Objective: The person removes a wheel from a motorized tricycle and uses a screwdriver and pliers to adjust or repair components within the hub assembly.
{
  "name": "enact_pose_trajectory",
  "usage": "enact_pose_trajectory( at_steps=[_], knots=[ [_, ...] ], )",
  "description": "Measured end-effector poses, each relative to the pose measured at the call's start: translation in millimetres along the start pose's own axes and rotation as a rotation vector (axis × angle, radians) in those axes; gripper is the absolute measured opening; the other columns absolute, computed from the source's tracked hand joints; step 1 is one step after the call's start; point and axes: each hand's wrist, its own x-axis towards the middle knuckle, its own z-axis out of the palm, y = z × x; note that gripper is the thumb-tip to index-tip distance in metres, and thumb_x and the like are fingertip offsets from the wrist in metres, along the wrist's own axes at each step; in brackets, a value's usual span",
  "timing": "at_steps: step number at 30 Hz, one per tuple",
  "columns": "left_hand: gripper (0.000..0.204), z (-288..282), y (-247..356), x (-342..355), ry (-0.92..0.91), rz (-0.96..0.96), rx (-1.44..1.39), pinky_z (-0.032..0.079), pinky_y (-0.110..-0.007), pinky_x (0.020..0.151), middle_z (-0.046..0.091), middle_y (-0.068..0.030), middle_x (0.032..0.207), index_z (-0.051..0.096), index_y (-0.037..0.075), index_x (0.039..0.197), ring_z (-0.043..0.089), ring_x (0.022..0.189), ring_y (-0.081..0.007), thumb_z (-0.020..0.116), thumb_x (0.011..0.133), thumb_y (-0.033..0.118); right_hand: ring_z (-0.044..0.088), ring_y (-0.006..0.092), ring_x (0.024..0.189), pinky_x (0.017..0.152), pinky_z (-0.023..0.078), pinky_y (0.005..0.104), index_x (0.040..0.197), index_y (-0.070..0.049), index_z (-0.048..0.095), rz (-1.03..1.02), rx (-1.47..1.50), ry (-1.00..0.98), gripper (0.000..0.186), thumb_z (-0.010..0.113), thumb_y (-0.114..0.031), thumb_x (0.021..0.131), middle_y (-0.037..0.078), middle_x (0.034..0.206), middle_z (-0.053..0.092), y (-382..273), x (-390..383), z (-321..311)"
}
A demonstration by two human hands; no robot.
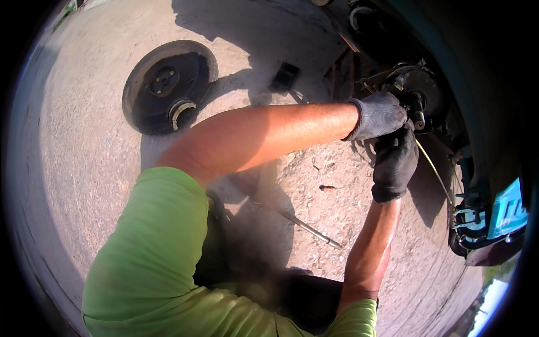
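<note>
Both my hands wear dark grey work gloves and meet at the hub of a vehicle's wheel mount. My left hand (380, 116) is closed against the near side of the hub, beside the stubby metal axle (418, 112). Just below it, my right hand (396, 163) is closed too, its fingertips touching the left glove. Whatever the fingers grip is hidden by the gloves. Behind them sits a dark round backing plate (429, 90). A thin pale cable (432, 160) runs from beside the right glove down toward the vehicle's frame.
A removed wheel with its tyre (193, 64) lies on the concrete at the left, a ring-shaped metal part (181, 114) on its edge. A metal bar (309, 227), an orange-handled tool (328, 187) and a small black box (284, 77) lie about. A blue panel (505, 210) stands at the right.
</note>
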Motion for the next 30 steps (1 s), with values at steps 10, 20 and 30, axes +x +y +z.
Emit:
enact_pose_trajectory(
  at_steps=[10,20,30],
  knots=[
    [0.02,2,-14,1,0.007,0.066,-0.041,0.054,-0.039,0.085,0.07,-0.0154,0.095,0.068,0.003,0.096,0.067,0.096,-0.0325,0.07,0.076,0.008,0.07,0.0283,0.089,0.079,0.055,0.0335,0.109,-0.008,0.07,-0.159,0.013,-0.369,0.024,0.061,-0.007,0.086,0.013,0.099,0.072,9,27,-47],
    [0.018,-9,-13,-3,0.082,0.028,-0.245,0.052,-0.036,0.089,0.068,-0.0134,0.103,0.068,0.004,0.099,0.065,0.101,-0.0289,0.052,0.09,0.007,0.056,0.0061,0.068,0.059,0.044,0.0213,0.101,-0.001,0.068,0.476,0.793,-0.401,0.031,0.052,-0.028,0.102,0.001,0.083,0.065,2,32,-45],
    [0.015,-5,-14,0,0.04,0.064,0.03,0.052,-0.035,0.081,0.068,-0.0134,0.099,0.067,0.002,0.099,0.065,0.092,-0.026,0.055,0.091,0.006,0.061,0.0113,0.075,0.065,0.048,0.0241,0.107,0.0,0.067,0.408,0.703,-0.401,0.022,0.054,-0.015,0.096,0.005,0.089,0.067,13,28,-40]
  ],
)
